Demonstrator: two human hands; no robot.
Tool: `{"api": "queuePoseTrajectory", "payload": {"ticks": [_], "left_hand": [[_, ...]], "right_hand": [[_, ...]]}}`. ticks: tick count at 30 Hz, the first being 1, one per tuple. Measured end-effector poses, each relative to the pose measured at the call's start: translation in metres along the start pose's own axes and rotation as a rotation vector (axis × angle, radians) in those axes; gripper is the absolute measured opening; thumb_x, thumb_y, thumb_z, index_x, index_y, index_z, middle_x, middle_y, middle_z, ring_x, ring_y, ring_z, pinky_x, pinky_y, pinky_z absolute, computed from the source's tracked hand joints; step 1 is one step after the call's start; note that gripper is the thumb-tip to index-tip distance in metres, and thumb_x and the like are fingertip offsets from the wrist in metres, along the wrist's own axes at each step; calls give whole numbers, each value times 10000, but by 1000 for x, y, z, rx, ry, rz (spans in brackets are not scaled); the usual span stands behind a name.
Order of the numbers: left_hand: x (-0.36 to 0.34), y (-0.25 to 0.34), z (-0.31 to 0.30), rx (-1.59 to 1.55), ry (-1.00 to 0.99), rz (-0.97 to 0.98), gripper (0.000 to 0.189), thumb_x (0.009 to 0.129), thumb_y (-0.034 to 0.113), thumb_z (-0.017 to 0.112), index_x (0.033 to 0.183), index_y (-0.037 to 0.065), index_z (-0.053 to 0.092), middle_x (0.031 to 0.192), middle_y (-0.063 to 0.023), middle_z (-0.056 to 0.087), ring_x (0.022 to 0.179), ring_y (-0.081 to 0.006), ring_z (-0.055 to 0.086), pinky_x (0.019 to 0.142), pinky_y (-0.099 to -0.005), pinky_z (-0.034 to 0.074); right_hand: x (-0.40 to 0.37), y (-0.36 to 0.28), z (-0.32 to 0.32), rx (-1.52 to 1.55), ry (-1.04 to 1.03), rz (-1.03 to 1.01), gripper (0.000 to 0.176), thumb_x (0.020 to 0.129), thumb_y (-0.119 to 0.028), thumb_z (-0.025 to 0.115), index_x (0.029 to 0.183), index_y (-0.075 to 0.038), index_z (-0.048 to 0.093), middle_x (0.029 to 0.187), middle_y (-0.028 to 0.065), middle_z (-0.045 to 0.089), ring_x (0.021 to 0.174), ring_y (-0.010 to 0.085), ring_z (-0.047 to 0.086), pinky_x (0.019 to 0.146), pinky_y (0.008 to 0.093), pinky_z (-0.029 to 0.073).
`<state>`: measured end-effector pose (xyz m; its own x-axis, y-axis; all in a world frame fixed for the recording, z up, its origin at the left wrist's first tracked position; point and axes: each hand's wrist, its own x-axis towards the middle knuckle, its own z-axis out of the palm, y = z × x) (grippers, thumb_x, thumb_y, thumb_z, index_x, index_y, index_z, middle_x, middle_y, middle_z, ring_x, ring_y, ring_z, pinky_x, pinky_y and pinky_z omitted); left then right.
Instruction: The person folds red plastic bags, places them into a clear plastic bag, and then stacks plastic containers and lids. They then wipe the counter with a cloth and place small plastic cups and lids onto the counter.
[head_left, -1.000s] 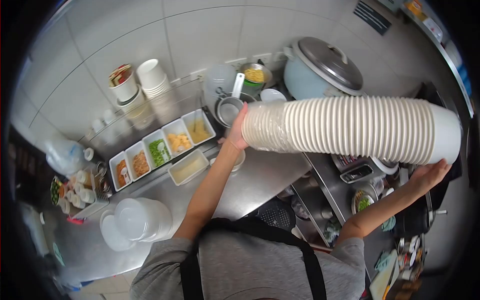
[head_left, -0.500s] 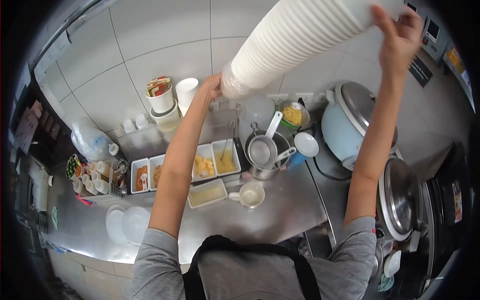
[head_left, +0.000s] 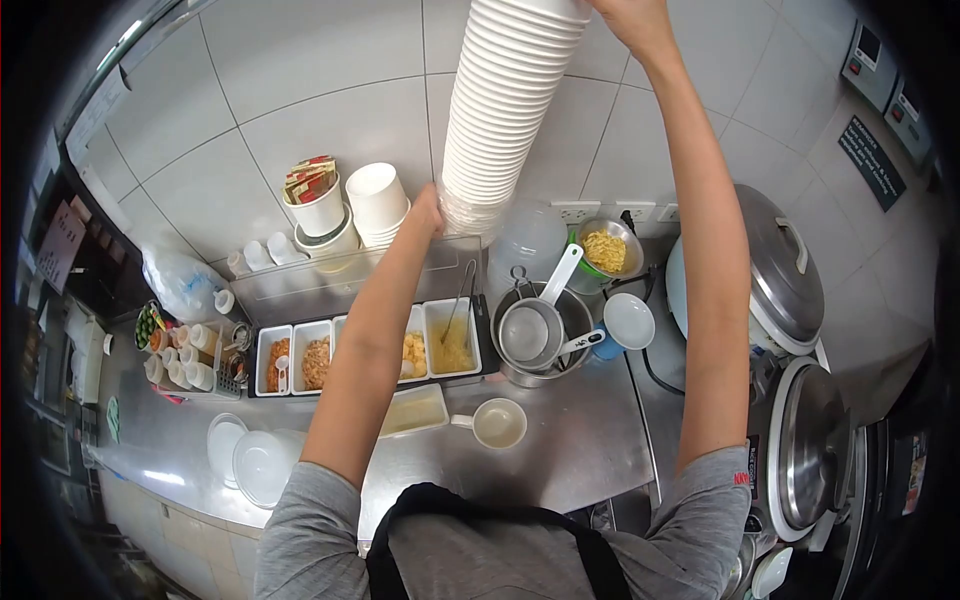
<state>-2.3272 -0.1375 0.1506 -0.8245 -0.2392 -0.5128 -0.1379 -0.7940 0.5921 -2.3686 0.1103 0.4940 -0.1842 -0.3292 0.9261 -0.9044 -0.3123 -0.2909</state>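
A tall stack of nested white paper cups (head_left: 505, 105) stands almost upright by the tiled wall, leaning a little to the right. Clear plastic wraps its lower end, and its top runs out of view. My left hand (head_left: 428, 210) grips the stack low down, its fingers mostly hidden behind it. High up, my right hand (head_left: 637, 25) holds the upper part, partly cut off by the frame edge. Just left of my left hand is a shorter stack of white paper tubs (head_left: 378, 200). Beside it, a tub (head_left: 318, 212) holds red and tan packets.
Below are white food trays (head_left: 450, 345), a pot with measuring cups (head_left: 530, 335), a mug (head_left: 498, 424) and a bowl of yellow food (head_left: 605, 252). Rice cookers (head_left: 790, 270) stand at right. Squeeze bottles (head_left: 195, 365) and clear lids (head_left: 265, 468) are at left.
The cup stack has swung from a steep slant toward upright. My right hand has moved left and up with its upper end; my left hand has lowered slightly.
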Motion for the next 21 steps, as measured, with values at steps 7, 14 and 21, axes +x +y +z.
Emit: {"api": "queuePoseTrajectory", "payload": {"ticks": [7,14,21], "left_hand": [[-6,-2,-13,68,93,132,454,918,293,305,1166,-31,505,1164,-193,552,1060,-340,545,911,-531,411],[-89,-30,-21,1887,290,807,261,816,255,536,740,26,636,731,-167,623,762,-347,617,675,-395,497],[-141,-70,-10,2020,429,894,171,702,180,693,793,51,628,805,-145,647,792,-310,635,669,-404,502]], "right_hand": [[3,12,20,-128,-7,80,556,660,-355,785,943,-31,433,926,175,573,861,260,618,690,340,539],[6,4,25,-198,25,107,558,637,-378,793,902,-35,442,897,177,582,833,258,612,676,336,520],[-2,2,59,-441,-19,276,588,604,-391,808,871,-18,440,813,166,572,728,226,557,621,331,470]]}}
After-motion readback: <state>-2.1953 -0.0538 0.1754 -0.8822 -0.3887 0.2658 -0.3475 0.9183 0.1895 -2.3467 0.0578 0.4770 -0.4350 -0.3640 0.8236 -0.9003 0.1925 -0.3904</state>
